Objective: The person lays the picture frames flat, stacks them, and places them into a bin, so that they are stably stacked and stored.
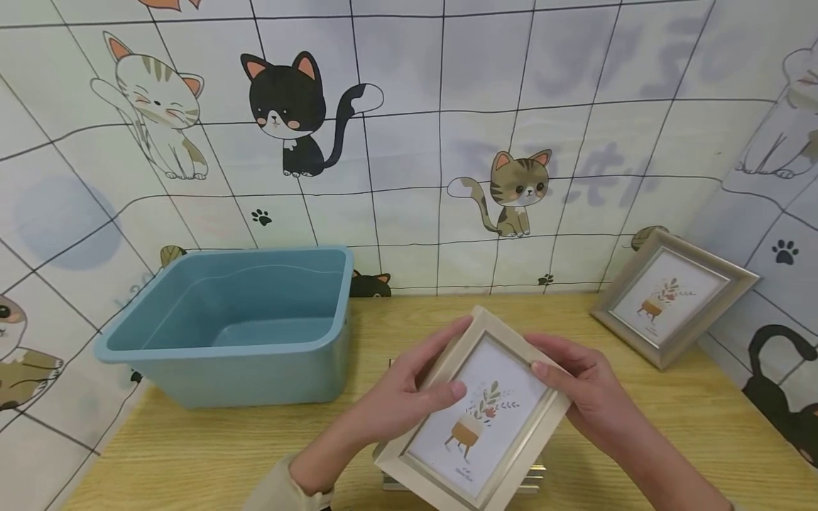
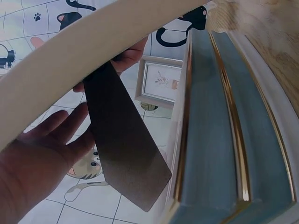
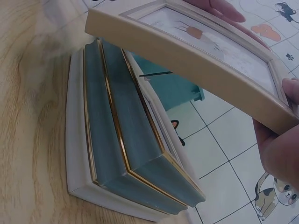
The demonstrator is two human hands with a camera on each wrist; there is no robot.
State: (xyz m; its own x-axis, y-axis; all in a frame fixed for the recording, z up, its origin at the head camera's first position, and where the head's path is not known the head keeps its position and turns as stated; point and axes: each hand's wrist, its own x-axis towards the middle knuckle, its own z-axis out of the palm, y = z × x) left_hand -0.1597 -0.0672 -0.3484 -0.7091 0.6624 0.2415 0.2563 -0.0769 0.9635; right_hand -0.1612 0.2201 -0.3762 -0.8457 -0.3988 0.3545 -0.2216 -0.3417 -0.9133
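A cream picture frame [image 1: 488, 426] with a potted-plant print is held tilted between both hands, face up toward the head camera. My left hand [image 1: 405, 397] grips its left side, thumb over the front. On the opposite side, my right hand [image 1: 591, 387] holds the edge with thumb on the front border and fingers behind. A dark stand leg [image 2: 126, 144] sticks out from the frame's back in the left wrist view. Below the held frame, a stack of picture frames [image 3: 117, 121], blue-grey with gold edges and white ones, lies on the wooden table [image 1: 185, 454].
A blue plastic tub [image 1: 224, 351] stands at the back left of the table. At the back right, a silver-beige picture frame [image 1: 680, 344] with a similar print stands leaning near the wall. Cat-patterned wall covering [image 1: 409, 156] closes off the back and sides.
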